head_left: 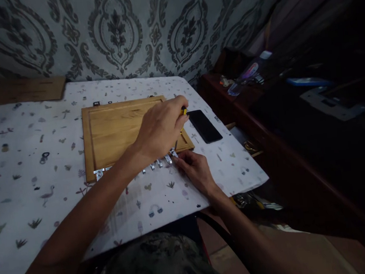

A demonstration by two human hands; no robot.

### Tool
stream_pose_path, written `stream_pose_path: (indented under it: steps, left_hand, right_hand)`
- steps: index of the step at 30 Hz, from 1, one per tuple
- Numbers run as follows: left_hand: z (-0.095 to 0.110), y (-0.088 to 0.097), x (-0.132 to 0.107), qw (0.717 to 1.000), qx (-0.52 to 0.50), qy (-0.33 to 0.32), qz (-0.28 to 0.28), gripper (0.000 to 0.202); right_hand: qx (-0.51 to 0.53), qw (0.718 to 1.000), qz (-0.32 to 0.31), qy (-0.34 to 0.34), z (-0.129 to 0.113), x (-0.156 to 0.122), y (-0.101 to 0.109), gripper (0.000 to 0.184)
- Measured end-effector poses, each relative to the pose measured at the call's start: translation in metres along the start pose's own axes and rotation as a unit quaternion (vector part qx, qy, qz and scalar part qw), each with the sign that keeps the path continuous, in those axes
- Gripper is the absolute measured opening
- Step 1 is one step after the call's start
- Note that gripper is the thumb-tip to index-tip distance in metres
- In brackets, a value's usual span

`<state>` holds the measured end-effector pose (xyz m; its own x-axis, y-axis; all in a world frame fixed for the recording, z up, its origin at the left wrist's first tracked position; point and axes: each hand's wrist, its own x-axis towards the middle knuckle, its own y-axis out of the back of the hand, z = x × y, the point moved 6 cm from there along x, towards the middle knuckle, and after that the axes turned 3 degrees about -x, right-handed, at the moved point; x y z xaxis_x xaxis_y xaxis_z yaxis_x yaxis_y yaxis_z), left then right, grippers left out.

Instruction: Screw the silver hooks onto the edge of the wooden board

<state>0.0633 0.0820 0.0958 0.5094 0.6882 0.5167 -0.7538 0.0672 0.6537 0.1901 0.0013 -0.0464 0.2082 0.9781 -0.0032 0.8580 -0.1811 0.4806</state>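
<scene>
A wooden panel (114, 130) lies flat on the patterned tablecloth (27, 169). Along its near edge runs a row of small metal fittings (154, 165). My left hand (160, 128) reaches across the panel and is closed on a yellow-handled screwdriver (184, 110), whose shaft points down to the panel's near right corner. My right hand (196, 170) rests on the cloth just beyond that corner, fingers pressed together on the rightmost metal fitting (173, 152).
A black phone (204, 126) lies to the right of the panel. A flat wooden board (23, 90) sits at the table's back left, and a small dark ring-shaped item (44, 158) at the left. On the right, a dark cabinet holds a plastic bottle (246, 75) and clutter.
</scene>
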Motion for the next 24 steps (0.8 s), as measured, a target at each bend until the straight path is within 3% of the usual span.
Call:
stream_pose_path:
  steps: [18,24]
  left_hand:
    - [0.0018,-0.0061,-0.0013,0.998,0.031,0.019,-0.05,0.017]
    - [0.0043,-0.008,-0.001,0.997,0.022,-0.022,-0.072,0.022]
  right_hand:
    - [0.003,1.0,0.007,-0.011,0.001,-0.0005,0.0003,0.035]
    - [-0.005,1.0,0.0,-0.015,-0.0012,-0.0006,-0.0002,0.033]
